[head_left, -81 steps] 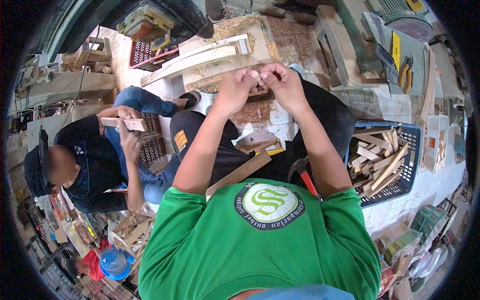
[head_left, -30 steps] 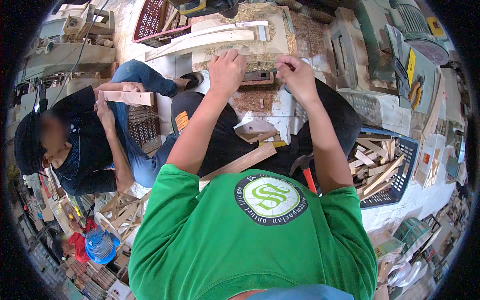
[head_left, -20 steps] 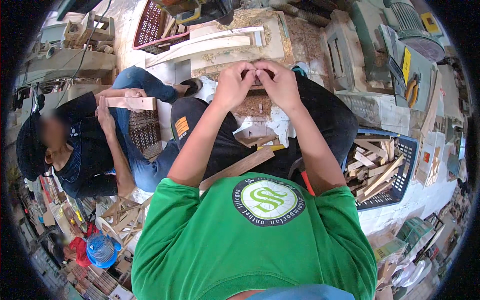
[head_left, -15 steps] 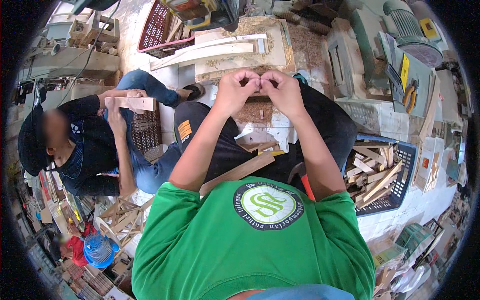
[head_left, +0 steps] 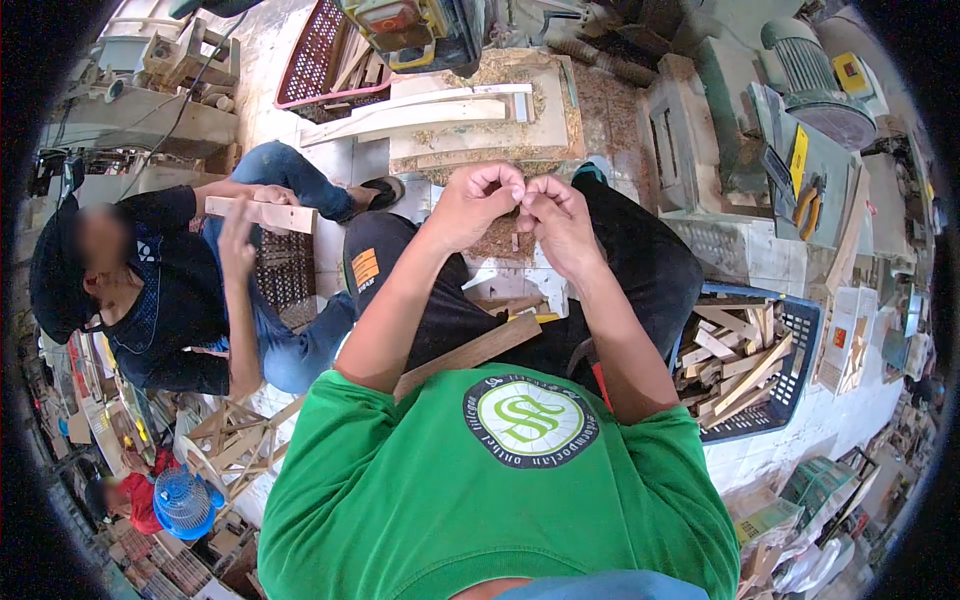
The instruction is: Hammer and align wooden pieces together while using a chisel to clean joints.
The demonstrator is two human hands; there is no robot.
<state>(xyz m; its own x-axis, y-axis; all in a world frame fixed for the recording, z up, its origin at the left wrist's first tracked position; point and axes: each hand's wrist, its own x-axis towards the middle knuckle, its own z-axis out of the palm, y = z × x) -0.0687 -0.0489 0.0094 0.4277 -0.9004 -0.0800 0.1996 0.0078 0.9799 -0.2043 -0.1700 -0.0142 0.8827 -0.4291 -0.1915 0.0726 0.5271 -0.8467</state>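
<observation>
In front of me, above my lap, both hands are raised with their fingertips brought together. My left hand (head_left: 474, 207) is closed in a pinch, thumb against forefinger. Close beside it, my right hand (head_left: 558, 222) pinches too, its fingers nearly touching the left ones. Whatever lies between the fingertips is too small to make out. A flat wooden strip (head_left: 475, 352) rests across my lap below the left forearm. Past my hands, long pale wooden pieces (head_left: 430, 118) lie on a dusty board (head_left: 555, 100) scattered with shavings.
At left a seated co-worker holds a wooden block (head_left: 290, 217). A blue crate (head_left: 806, 345) of wood offcuts stands to my right. A red crate (head_left: 300, 75), a yellow-and-black machine (head_left: 415, 35) and a motor (head_left: 815, 75) stand farther off. Orange-handled pliers (head_left: 808, 210) lie at right.
My right hand has turned slightly and dipped, its fingers now more bunched. The fingertips stay close together. The co-worker's near hand has shifted along the wooden block.
</observation>
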